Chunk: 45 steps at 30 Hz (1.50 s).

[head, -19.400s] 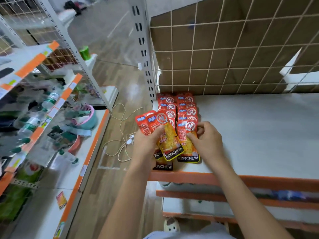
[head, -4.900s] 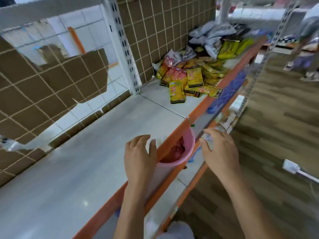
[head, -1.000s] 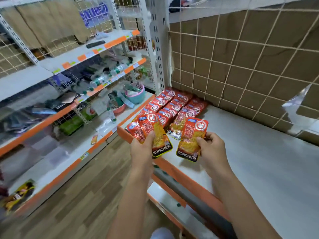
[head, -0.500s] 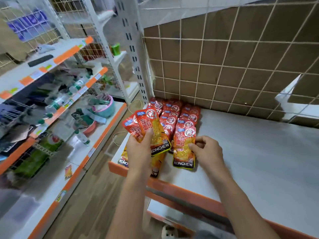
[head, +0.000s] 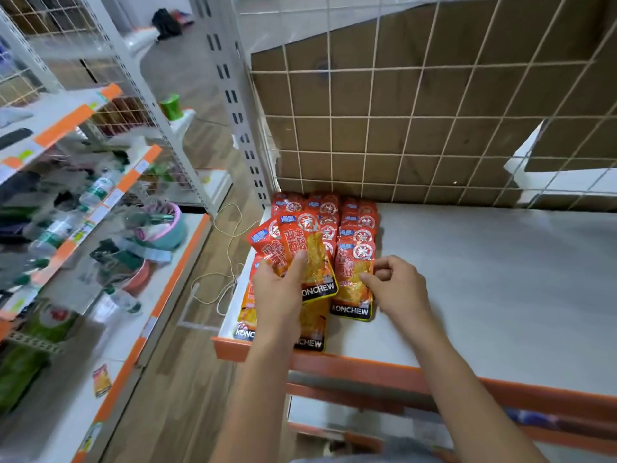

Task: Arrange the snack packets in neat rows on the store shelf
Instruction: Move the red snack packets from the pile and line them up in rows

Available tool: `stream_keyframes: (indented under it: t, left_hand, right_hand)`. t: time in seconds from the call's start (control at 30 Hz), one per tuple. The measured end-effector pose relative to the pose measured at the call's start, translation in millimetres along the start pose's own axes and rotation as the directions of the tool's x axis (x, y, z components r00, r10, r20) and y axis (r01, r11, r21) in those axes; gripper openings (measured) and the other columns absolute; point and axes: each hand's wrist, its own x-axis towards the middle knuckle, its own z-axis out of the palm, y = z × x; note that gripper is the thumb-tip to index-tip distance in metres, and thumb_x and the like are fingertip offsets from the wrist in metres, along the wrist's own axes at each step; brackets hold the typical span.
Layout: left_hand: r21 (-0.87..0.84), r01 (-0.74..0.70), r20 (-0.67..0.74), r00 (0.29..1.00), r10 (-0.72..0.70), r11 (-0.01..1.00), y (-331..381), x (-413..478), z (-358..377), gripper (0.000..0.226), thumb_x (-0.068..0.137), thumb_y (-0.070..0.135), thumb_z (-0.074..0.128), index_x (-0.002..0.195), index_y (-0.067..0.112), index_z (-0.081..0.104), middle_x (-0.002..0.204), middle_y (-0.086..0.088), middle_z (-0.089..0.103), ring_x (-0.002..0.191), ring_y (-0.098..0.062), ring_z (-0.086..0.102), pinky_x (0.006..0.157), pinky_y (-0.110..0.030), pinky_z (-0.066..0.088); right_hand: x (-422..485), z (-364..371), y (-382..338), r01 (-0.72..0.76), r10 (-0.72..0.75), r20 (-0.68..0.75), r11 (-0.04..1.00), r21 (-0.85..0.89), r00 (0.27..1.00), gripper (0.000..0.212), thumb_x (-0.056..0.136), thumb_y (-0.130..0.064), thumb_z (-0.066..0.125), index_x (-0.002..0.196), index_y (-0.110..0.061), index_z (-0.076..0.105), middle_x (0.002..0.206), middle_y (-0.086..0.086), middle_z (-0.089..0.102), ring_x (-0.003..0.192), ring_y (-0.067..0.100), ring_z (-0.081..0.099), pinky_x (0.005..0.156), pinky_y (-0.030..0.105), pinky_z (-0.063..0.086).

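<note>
Red held packets (head: 302, 248) fanned up out of the left hand (head: 277, 292), which gripped the bunch low down with its thumb pressed across the front one. The bunch hung tilted above the near ends of the left and middle rows. The right hand (head: 397, 289) sat just beside it on the shelf (head: 484, 279), fingers curled, with its fingertips at the right edge of the front packet (head: 352, 289) of the right-hand row. Whether it pinched that edge or only touched it I could not tell from this angle.

That packet lay flat, its black KONCHEW band toward the person. Behind it the rows of packets (head: 357, 222) ran in three overlapping lines from near the orange front lip back to the wire grid (head: 400, 135), filling the shelf's left corner. The left row's nearest packet reached almost to the lip.

Brown cardboard (head: 450, 78) stood behind the grid, torn away at the right. A white slotted upright (head: 233, 95) rose at the corner next to the packets. The shelf's pale surface stretched off to the right.

Below and left, a thin white cord (head: 227, 248) lay looped on the wooden floor (head: 187, 379). Across the aisle, neighbouring shelves (head: 133, 329) with orange edges carried blurred bottles (head: 96, 192) and a pink-rimmed basin (head: 163, 225)
</note>
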Motion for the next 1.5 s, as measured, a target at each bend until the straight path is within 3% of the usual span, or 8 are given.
stream_keyframes:
  t: [0.17, 0.43, 0.57, 0.83, 1.03, 1.23, 1.37, 1.5]
  left_hand:
    - [-0.018, 0.057, 0.082, 0.995, -0.055, 0.998, -0.4, -2.0, 1.9, 0.024, 0.088, 0.012, 0.067, 0.11, 0.009, 0.061, 0.102, -0.009, 0.073, 0.093, -0.029, 0.07, 0.083, -0.048, 0.056]
    - [0.049, 0.025, 0.153, 0.988, -0.033, 0.998, 1.1, -2.8, 12.0, 0.011, 0.092, 0.025, 0.062, 0.098, 0.016, 0.065, 0.09, -0.002, 0.074, 0.083, -0.02, 0.071, 0.068, -0.033, 0.056]
    - [0.089, -0.027, -0.005, 1.0, 0.028, 0.996, -1.7, 13.4, -0.7, 0.015, 0.092, 0.036, 0.056, 0.088, 0.023, 0.06, 0.088, -0.002, 0.066, 0.083, -0.022, 0.062, 0.077, -0.045, 0.052]
    - [0.37, -0.268, 0.239, 0.953, 0.188, 0.889, -4.6, 5.1, -6.0, 0.016, 0.085, 0.026, 0.07, 0.097, 0.023, 0.06, 0.082, 0.004, 0.07, 0.072, -0.011, 0.064, 0.072, -0.041, 0.055]
    - [0.612, -0.43, 0.449, 0.88, 0.156, 0.664, -3.6, -12.9, -2.5, 0.035, 0.081, 0.035, 0.073, 0.108, 0.019, 0.057, 0.081, 0.007, 0.069, 0.07, -0.007, 0.064, 0.067, -0.033, 0.055]
    - [0.772, -0.52, 0.436, 0.852, 0.29, 0.367, -12.4, -28.1, 15.8, 0.079, 0.082, 0.031, 0.073, 0.147, 0.015, 0.03, 0.136, -0.006, 0.052, 0.12, -0.025, 0.052, 0.094, -0.032, 0.04]
    - [0.798, -0.599, 0.516, 0.736, 0.439, 0.068, -27.3, -27.0, 13.0, 0.069, 0.061, 0.023, 0.088, 0.123, 0.014, 0.06, 0.099, -0.01, 0.065, 0.084, -0.03, 0.06, 0.066, -0.038, 0.055]
    - [0.818, -0.575, 0.523, 0.726, 0.447, -0.023, -36.0, -27.0, 11.4, 0.057, 0.061, 0.026, 0.088, 0.114, 0.018, 0.066, 0.108, -0.009, 0.065, 0.089, -0.029, 0.057, 0.069, -0.036, 0.052]
  right_hand:
    - [-12.9, -3.6, -7.7, 0.163, -0.154, -0.202, 0.986, 0.026, 0.967, 0.018, 0.084, -0.029, 0.067, 0.098, -0.02, 0.06, 0.092, -0.003, 0.062, 0.072, 0.007, 0.055, 0.062, 0.017, 0.04]
    - [-21.1, -10.8, -14.6, -0.02, -0.029, 0.092, 0.869, 0.494, 0.995, 0.013, 0.088, -0.006, 0.06, 0.1, -0.011, 0.061, 0.08, 0.006, 0.065, 0.066, 0.012, 0.06, 0.051, 0.017, 0.047]
    - [-17.9, -12.9, 6.4, -0.056, 0.034, 0.072, 0.942, 0.332, 0.997, 0.012, 0.084, -0.005, 0.064, 0.096, -0.006, 0.064, 0.073, 0.009, 0.065, 0.064, 0.019, 0.058, 0.057, 0.027, 0.047]
    - [-20.8, -3.2, -0.9, 0.06, -0.06, -0.045, 0.998, -0.007, 0.997, 0.014, 0.08, -0.018, 0.07, 0.093, -0.018, 0.066, 0.061, -0.01, 0.058, 0.069, 0.012, 0.058, 0.069, 0.026, 0.045]
    - [-19.7, -6.1, -1.2, 0.06, -0.066, -0.088, 0.996, -0.068, 0.994, 0.019, 0.078, -0.017, 0.071, 0.096, -0.017, 0.065, 0.068, -0.009, 0.058, 0.071, 0.017, 0.059, 0.076, 0.032, 0.052]
    - [-18.7, -8.3, 3.2, 0.014, -0.014, -0.081, 1.0, -0.004, 0.997, 0.017, 0.082, -0.012, 0.066, 0.098, -0.017, 0.067, 0.075, -0.006, 0.063, 0.077, 0.014, 0.062, 0.075, 0.024, 0.049]
    - [-18.1, -9.5, 5.4, 0.01, -0.008, -0.058, 1.0, 0.027, 0.998, 0.014, 0.082, -0.01, 0.065, 0.093, -0.019, 0.067, 0.073, -0.01, 0.062, 0.074, 0.01, 0.061, 0.073, 0.025, 0.052]
    - [-16.8, -10.5, 7.7, 0.024, -0.024, -0.039, 0.999, 0.022, 0.999, 0.014, 0.086, -0.01, 0.062, 0.096, -0.016, 0.068, 0.076, -0.008, 0.062, 0.072, 0.009, 0.059, 0.07, 0.027, 0.052]
